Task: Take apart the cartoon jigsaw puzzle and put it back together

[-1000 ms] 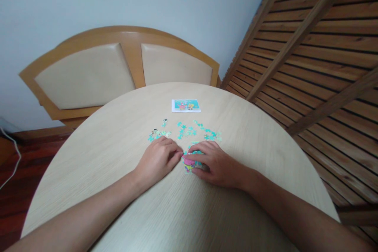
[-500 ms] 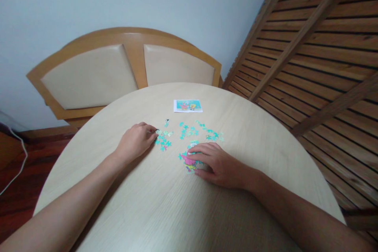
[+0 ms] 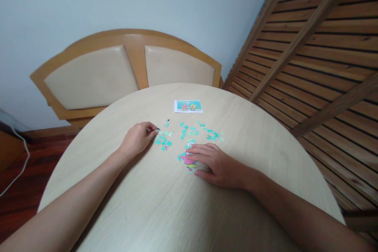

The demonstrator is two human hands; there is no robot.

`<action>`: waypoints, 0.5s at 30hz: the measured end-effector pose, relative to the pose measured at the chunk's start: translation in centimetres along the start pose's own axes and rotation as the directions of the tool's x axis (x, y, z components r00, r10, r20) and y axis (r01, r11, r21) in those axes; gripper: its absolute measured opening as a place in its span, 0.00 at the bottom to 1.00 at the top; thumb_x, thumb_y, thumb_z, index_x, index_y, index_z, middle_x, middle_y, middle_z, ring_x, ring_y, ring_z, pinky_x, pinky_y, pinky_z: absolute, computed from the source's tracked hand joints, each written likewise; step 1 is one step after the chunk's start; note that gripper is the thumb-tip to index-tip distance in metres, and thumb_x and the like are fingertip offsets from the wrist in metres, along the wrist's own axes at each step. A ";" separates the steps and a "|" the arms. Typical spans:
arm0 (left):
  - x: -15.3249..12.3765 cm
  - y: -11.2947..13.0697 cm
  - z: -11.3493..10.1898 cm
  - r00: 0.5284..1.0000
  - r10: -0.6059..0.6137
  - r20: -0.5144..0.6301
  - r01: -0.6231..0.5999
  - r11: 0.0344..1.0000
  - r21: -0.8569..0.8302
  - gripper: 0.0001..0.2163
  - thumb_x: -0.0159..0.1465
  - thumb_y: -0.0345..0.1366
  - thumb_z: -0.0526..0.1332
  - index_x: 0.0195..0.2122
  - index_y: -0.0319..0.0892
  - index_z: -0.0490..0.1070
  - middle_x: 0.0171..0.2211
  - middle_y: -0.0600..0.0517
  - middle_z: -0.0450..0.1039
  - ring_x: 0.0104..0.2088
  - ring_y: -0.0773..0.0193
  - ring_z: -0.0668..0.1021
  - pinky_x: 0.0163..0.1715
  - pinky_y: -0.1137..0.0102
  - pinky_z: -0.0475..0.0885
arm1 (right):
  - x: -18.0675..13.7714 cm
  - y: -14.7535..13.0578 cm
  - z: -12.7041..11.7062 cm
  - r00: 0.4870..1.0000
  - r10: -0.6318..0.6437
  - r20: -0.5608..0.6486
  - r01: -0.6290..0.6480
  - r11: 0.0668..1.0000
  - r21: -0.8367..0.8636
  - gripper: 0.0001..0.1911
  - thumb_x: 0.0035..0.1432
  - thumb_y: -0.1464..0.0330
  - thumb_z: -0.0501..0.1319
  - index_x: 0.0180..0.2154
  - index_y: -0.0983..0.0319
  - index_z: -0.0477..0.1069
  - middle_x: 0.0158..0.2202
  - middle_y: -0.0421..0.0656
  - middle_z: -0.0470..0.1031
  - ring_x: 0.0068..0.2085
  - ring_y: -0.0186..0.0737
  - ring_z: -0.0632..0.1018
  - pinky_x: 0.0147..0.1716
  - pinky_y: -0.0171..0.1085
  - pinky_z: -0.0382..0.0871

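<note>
Between the thumb and fingertips of my left hand (image 3: 138, 138) is a small puzzle piece (image 3: 158, 129) with a dark patch, pinched at the edge of a cluster of loose teal puzzle pieces (image 3: 163, 141). My right hand (image 3: 214, 164) lies with fingers stretched over the right side of a partly joined puzzle (image 3: 189, 160). That section shows a pink figure with yellow-green shorts; my fingers hide part of it. Farther back are more loose teal pieces (image 3: 189, 130), and another group (image 3: 212, 135) spreads to the right.
A picture card (image 3: 189, 106) with a pink figure and a yellow one lies toward the table's far side. The round wooden table (image 3: 132, 204) has a padded chair (image 3: 138, 59) behind it. Wooden slats (image 3: 319, 55) rise at the right, and a white cable (image 3: 22, 165) hangs at left.
My left fingertips have lifted slightly, showing more of the dark-patched piece. The joined puzzle has shifted a little left under my right hand.
</note>
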State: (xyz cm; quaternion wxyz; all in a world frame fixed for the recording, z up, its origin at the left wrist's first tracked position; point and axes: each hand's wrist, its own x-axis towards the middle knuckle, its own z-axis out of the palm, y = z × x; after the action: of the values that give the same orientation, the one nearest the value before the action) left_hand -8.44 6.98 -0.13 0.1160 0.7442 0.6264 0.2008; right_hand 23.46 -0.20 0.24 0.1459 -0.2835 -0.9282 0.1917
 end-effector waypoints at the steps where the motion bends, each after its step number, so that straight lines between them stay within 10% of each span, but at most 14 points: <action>1: -0.1 0.1 -0.2 1.000 -0.002 -0.008 0.002 1.000 0.002 0.11 0.66 0.41 0.59 0.40 0.41 0.78 0.39 0.45 0.81 0.36 0.55 0.80 0.35 0.66 0.70 | 0.0 0.0 0.0 1.000 -0.001 -0.004 0.001 1.000 0.000 0.24 0.68 0.61 0.60 0.62 0.58 0.68 0.65 0.49 0.70 0.67 0.49 0.67 0.65 0.53 0.56; 8: -1.1 2.4 -1.1 0.994 0.084 -0.066 -0.096 0.973 -0.209 0.11 0.68 0.40 0.57 0.38 0.41 0.76 0.36 0.46 0.81 0.34 0.58 0.79 0.35 0.65 0.71 | 0.3 -0.4 -0.3 0.995 -0.013 -0.099 0.011 1.000 -0.024 0.20 0.69 0.61 0.59 0.59 0.58 0.71 0.60 0.50 0.74 0.62 0.48 0.71 0.61 0.52 0.60; 15: -3.5 6.6 1.5 0.989 0.111 0.098 -0.010 0.711 -0.703 0.10 0.63 0.40 0.64 0.37 0.38 0.78 0.34 0.46 0.81 0.32 0.62 0.80 0.34 0.68 0.75 | 1.0 -0.6 0.0 0.905 0.065 -0.421 -0.071 0.997 0.001 0.11 0.68 0.64 0.61 0.49 0.60 0.74 0.46 0.47 0.82 0.48 0.46 0.79 0.50 0.45 0.68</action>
State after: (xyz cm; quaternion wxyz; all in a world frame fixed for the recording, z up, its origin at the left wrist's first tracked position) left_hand -2.38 2.40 0.82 0.4242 0.6765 0.4696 0.3767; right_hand 22.40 -0.13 0.64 0.3336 -0.3513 -0.8659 0.1244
